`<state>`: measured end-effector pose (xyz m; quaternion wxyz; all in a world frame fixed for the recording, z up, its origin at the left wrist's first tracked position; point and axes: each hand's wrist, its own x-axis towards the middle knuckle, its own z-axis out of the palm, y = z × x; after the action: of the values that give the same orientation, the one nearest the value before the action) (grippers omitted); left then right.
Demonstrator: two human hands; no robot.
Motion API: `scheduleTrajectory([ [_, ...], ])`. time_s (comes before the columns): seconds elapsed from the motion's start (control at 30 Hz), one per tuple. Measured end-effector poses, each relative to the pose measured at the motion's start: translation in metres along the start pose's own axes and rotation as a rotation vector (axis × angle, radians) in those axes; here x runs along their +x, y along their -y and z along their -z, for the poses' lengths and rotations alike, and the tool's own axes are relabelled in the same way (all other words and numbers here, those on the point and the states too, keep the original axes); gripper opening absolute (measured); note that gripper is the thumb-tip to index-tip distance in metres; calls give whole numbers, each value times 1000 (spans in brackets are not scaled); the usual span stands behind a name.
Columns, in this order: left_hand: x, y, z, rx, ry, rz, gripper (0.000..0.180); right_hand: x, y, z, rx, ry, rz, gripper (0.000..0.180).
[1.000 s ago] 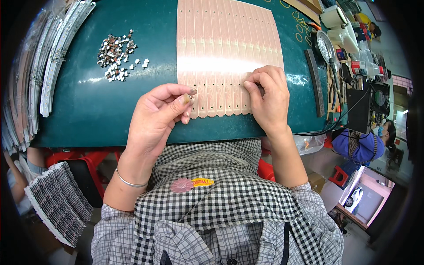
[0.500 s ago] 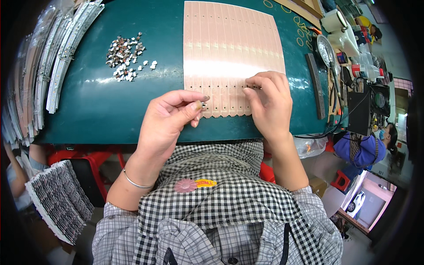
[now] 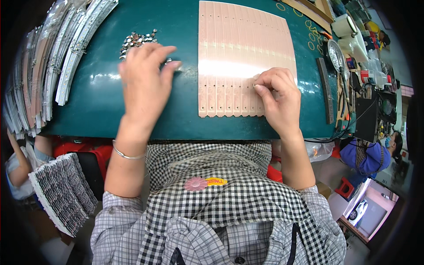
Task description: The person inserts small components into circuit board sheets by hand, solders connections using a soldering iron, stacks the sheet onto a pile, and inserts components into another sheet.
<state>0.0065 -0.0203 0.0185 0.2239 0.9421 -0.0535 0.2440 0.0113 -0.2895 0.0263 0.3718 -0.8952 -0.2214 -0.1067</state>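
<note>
A pale pink panel of joined narrow strips [image 3: 247,44], with rows of small dark holes, lies on the green tabletop. Over its lower right part, my right hand [image 3: 280,97] is closed in a pinch, thumb against forefinger. A tiny piece shows at those fingertips, too small to name. To the left, my left hand [image 3: 148,79] hovers at a heap of small white, silvery and dark parts [image 3: 137,39]. Its fingers are apart and nothing is seen between them; the hand covers the near side of the heap.
Long bundled strips [image 3: 79,53] are stacked along the left edge. Rubber bands [image 3: 311,35], a dark bar [image 3: 326,90] and a cable [image 3: 335,132] lie on the right, beside tools and rolls. A person in purple [image 3: 364,154] sits beyond the right end.
My left hand has left the panel's lower left corner, moved up and left to the heap, and opened from its pinch. My right hand stays over the panel, its fingers drawn closer together.
</note>
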Motion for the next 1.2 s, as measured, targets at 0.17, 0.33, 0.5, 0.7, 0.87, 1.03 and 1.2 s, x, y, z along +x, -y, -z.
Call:
scheduleTrajectory([
  [0.17, 2, 14, -3, 97, 162, 40, 10, 0, -11, -6, -91, -8, 40, 13],
  [0.33, -1, 11, -2, 107, 209, 40, 9, 0, -11, -6, -140, -14, 47, 13],
  [0.5, -3, 13, -4, 127, 161, -31, 5, 0, -9, -4, -168, 3, 56, 13],
  [0.7, -3, 13, -2, 99, 182, -36, 6, -1, -10, -10, -216, -2, 102, 15],
  [0.87, -1, 13, -2, 76, 143, -42, 5, -4, -8, -12, -301, -43, 128, 14],
  [1.03, -10, -2, 4, -551, 186, 298, 9, 2, 4, 0, -202, -35, 89, 16],
  [1.2, -25, -30, 5, -1611, 465, 774, 14, 12, 39, -11, 153, -90, 126, 18],
])
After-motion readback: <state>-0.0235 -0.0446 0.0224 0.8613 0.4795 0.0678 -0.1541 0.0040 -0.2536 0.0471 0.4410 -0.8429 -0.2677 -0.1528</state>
